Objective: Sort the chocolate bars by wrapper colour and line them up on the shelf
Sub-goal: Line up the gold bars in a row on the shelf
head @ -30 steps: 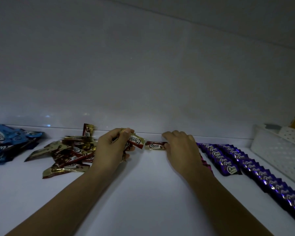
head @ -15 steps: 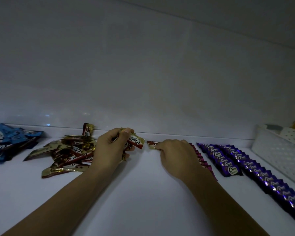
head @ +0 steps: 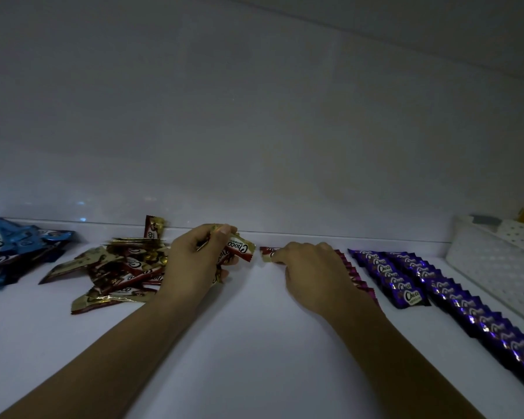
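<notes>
On the white shelf (head: 242,343), my left hand (head: 194,261) grips a small bunch of red-and-gold chocolate bars (head: 239,247), lifted just right of the loose red-and-gold pile (head: 118,273). My right hand (head: 312,273) lies palm down over a short row of dark red bars (head: 353,275), its fingertips pinching one red bar (head: 268,253) flat on the shelf near the back wall. Most of that bar and row is hidden under the hand. Two long rows of purple bars (head: 406,285) run along the right side. A heap of blue bars (head: 9,249) lies at the far left.
A white perforated plastic basket (head: 496,264) stands at the right edge, beside the purple rows. The shelf's white back wall (head: 254,146) rises right behind the bars. One red-and-gold bar (head: 153,226) leans upright against it.
My right hand has drawn the red bar toward the dark red row and now covers more of it. My left hand has kept still with its bars.
</notes>
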Motion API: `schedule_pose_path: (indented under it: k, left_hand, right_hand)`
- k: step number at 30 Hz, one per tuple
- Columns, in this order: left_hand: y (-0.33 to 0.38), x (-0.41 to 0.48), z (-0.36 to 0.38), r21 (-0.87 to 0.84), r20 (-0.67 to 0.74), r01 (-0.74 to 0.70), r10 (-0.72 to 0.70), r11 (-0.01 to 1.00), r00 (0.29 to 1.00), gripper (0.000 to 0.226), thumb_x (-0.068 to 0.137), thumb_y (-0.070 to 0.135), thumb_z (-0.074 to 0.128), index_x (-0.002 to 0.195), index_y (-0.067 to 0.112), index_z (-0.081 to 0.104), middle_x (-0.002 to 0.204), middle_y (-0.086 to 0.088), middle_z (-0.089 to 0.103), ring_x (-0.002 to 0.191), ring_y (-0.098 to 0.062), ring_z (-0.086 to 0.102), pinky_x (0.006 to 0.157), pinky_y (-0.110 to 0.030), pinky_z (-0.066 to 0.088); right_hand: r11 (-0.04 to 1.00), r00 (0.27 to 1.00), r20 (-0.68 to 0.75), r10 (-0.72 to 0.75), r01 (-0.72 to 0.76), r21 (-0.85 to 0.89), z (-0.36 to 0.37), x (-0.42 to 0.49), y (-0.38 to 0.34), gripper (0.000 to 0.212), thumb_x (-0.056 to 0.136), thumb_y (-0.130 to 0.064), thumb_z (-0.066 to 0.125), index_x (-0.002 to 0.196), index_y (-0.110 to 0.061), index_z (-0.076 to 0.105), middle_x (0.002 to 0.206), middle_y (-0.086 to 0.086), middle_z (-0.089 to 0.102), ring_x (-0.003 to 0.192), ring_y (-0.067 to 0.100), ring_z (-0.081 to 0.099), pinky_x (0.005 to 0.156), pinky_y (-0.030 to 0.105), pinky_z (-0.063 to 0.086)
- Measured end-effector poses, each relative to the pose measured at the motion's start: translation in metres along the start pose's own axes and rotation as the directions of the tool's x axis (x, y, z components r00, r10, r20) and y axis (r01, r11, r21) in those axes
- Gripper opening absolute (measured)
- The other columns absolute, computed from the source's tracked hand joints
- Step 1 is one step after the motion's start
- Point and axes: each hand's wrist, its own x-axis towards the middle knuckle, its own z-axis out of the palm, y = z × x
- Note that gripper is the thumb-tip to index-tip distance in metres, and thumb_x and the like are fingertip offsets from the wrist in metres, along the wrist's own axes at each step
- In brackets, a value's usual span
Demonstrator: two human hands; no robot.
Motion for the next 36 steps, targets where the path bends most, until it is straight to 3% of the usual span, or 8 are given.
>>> schedule_pose_path:
  k: [4, 7, 16, 20, 25, 27, 30, 36]
  left_hand:
    - [0.001, -0.002, 0.0, 0.019, 0.014, -0.004, 0.004, 1.0, 1.0, 0.019, 0.095, 0.024, 0.055, 0.088, 0.019, 0.071, 0.075, 0.0, 0.074, 0.062, -0.009, 0.068, 0.044, -0.02, 0.048]
    - [0.003, -0.003, 0.0, 0.015, 0.044, -0.016, 0.015, 1.0, 0.999, 0.019, 0.095, 0.024, 0.055, 0.087, 0.018, 0.072, 0.075, -0.003, 0.073, 0.063, -0.011, 0.068, 0.045, -0.021, 0.049]
    - [0.003, -0.005, 0.0, 0.089, 0.137, -0.047, 0.035, 0.995, 0.99, 0.01, 0.091, 0.018, 0.06, 0.088, 0.016, 0.07, 0.077, -0.004, 0.071, 0.071, -0.019, 0.07, 0.045, -0.022, 0.049]
    - [0.004, -0.004, 0.0, 0.105, 0.151, -0.075, 0.059, 0.992, 0.987, 0.01, 0.091, 0.017, 0.06, 0.088, 0.014, 0.069, 0.075, -0.002, 0.07, 0.071, -0.019, 0.069, 0.044, -0.02, 0.046]
    - [0.003, -0.007, 0.002, 0.151, 0.167, -0.141, 0.116, 0.978, 0.979, 0.013, 0.092, 0.017, 0.06, 0.085, 0.021, 0.071, 0.076, -0.001, 0.07, 0.07, -0.015, 0.069, 0.045, -0.017, 0.045]
    - [0.001, -0.007, 0.004, 0.205, 0.176, -0.154, 0.119, 0.966, 0.977, 0.014, 0.092, 0.017, 0.06, 0.085, 0.025, 0.07, 0.078, 0.006, 0.071, 0.07, -0.01, 0.068, 0.045, -0.016, 0.044]
    - [-0.001, -0.005, 0.004, 0.24, 0.151, -0.142, 0.108, 0.96, 0.983, 0.016, 0.092, 0.016, 0.06, 0.087, 0.028, 0.068, 0.078, 0.011, 0.07, 0.072, -0.01, 0.068, 0.046, -0.015, 0.045]
    - [0.001, -0.006, 0.004, 0.262, 0.161, -0.149, 0.109, 0.954, 0.981, 0.018, 0.092, 0.015, 0.059, 0.085, 0.03, 0.067, 0.078, 0.013, 0.07, 0.071, -0.009, 0.068, 0.045, -0.015, 0.046]
  right_hand:
    - [0.964, 0.973, -0.208, 0.099, -0.042, 0.263, -0.011, 0.003, -0.005, 0.023, 0.098, -0.029, 0.046, 0.1, -0.024, 0.068, 0.091, -0.005, 0.07, 0.085, 0.016, 0.063, 0.091, 0.033, 0.042]
    - [0.59, 0.974, -0.062, 0.216, -0.08, 0.803, -0.022, 0.004, -0.026, 0.033, 0.084, -0.054, 0.059, 0.087, -0.022, 0.071, 0.081, -0.004, 0.071, 0.078, 0.014, 0.066, 0.079, 0.038, 0.053]
    - [-0.082, 0.929, 0.22, 0.299, -0.204, 0.975, -0.038, 0.006, -0.022, 0.011, 0.083, 0.002, 0.065, 0.085, -0.009, 0.065, 0.078, 0.005, 0.066, 0.063, 0.01, 0.061, 0.075, 0.026, 0.053]
    - [-0.226, 0.943, 0.241, 0.231, -0.189, 0.956, -0.039, 0.007, -0.022, 0.021, 0.084, 0.008, 0.06, 0.096, -0.008, 0.066, 0.083, 0.002, 0.066, 0.075, 0.009, 0.063, 0.079, 0.021, 0.051]
    - [-0.1, 0.914, 0.189, 0.359, -0.164, 0.981, -0.038, 0.007, -0.027, 0.014, 0.089, -0.007, 0.06, 0.09, -0.018, 0.068, 0.083, -0.004, 0.073, 0.08, 0.011, 0.069, 0.081, 0.028, 0.053]
    - [0.219, 0.843, -0.017, 0.538, -0.12, 0.968, -0.038, 0.008, -0.018, 0.019, 0.091, -0.007, 0.059, 0.093, -0.023, 0.069, 0.081, -0.01, 0.069, 0.077, 0.008, 0.066, 0.067, 0.018, 0.052]
    - [0.706, 0.859, -0.255, 0.444, -0.16, 0.69, -0.038, 0.004, 0.0, 0.019, 0.087, -0.012, 0.064, 0.106, -0.019, 0.066, 0.077, -0.012, 0.065, 0.072, 0.006, 0.062, 0.072, 0.022, 0.051]
    - [0.88, 0.958, -0.094, 0.273, -0.209, 0.426, -0.024, 0.001, 0.002, 0.027, 0.09, -0.008, 0.054, 0.092, -0.026, 0.074, 0.091, -0.007, 0.072, 0.087, 0.011, 0.062, 0.104, 0.037, 0.036]
